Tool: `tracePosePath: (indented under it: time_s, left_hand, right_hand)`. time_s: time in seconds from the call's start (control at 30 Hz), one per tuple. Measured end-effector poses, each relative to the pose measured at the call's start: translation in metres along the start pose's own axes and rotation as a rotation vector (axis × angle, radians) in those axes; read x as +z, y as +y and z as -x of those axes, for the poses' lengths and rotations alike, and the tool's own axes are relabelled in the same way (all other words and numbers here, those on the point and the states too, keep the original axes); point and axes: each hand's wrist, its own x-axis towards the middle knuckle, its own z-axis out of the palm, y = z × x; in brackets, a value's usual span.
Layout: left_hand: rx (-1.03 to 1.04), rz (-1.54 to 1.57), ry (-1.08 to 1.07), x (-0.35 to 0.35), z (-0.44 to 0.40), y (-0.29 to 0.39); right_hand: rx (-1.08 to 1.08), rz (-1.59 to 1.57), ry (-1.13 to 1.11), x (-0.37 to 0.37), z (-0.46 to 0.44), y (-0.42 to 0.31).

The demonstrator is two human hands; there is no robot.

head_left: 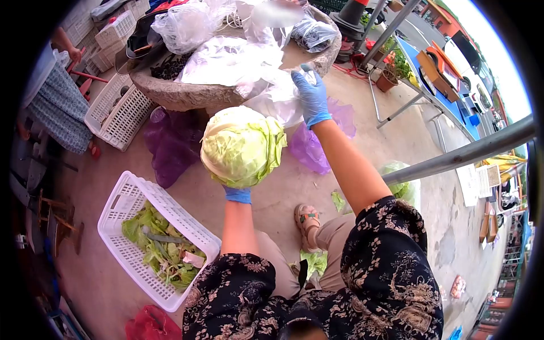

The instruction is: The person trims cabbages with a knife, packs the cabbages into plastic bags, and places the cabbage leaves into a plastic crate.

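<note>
A trimmed pale-green cabbage (242, 146) rests on my left hand (238, 194), which wears a blue glove and supports it from below. The cabbage hides most of those fingers. My right hand (313, 99), also in a blue glove, is raised to the right of the cabbage at the edge of a stone basin (187, 93). Its fingers close on a thin clear plastic bag (277, 99) that hangs over the rim. White plastic bags (232, 59) are heaped in the basin behind the cabbage.
A white basket (161, 195) of leaf scraps stands at lower left, near a red cloth bag (152, 324). Purple bags (170, 144) lie below the basin. Another person (62, 105) stands at left by a white crate (122, 116). A metal pole (464, 156) slants in from the right.
</note>
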Motion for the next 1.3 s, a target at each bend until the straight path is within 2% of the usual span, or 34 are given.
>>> tracePosePath:
  time_s: [0.13,0.23,0.33,0.37,0.47,0.57,0.67,0.8,0.97,1.0,1.07,1.1,1.13,1.3]
  left_hand:
    - [-0.017,-0.11,-0.014,0.019,0.019,-0.015]
    - [-0.017,-0.217,-0.032,0.039,0.048,-0.028]
    - [-0.022,-0.355,-0.019,0.055,0.09,-0.044]
    - [-0.024,-0.403,-0.011,0.059,0.107,-0.05]
    - [-0.007,-0.535,0.003,0.066,0.154,-0.064]
    - [0.022,-0.632,0.045,0.056,0.2,-0.079]
    - [0.052,-0.693,0.106,0.028,0.242,-0.101]
    - [0.059,-0.743,0.12,0.01,0.269,-0.123]
    - [0.074,-0.798,0.086,0.002,0.266,-0.139]
    - [0.082,-0.811,0.073,-0.003,0.262,-0.141]
    - [0.073,-0.818,0.06,-0.01,0.252,-0.15]
    - [0.1,-0.902,0.052,0.042,0.265,-0.191]
    - [0.077,-0.905,0.027,0.062,0.267,-0.211]
    - [-0.144,-0.777,-0.06,0.055,0.251,-0.238]
  right_hand:
    - [-0.021,-0.157,-0.069,0.0,0.075,-0.044]
    - [0.143,-0.259,-0.192,-0.009,0.129,-0.066]
    - [0.183,-0.118,-0.216,-0.012,0.197,-0.074]
    - [0.231,-0.204,-0.192,-0.012,0.219,-0.075]
    - [0.186,-0.216,-0.107,-0.025,0.27,-0.088]
    - [0.283,-0.233,-0.084,-0.055,0.315,-0.087]
    - [0.247,-0.122,-0.019,-0.083,0.357,-0.089]
    - [0.144,-0.085,0.048,-0.113,0.39,-0.104]
    - [0.082,0.014,0.118,-0.137,0.399,-0.139]
    - [0.08,-0.056,0.135,-0.142,0.4,-0.131]
    - [0.05,0.003,0.168,-0.148,0.4,-0.136]
    - [0.033,0.027,0.178,-0.149,0.4,-0.139]
    - [0.018,0.059,0.199,-0.15,0.4,-0.143]
    - [-0.011,0.245,0.331,-0.16,0.408,-0.163]
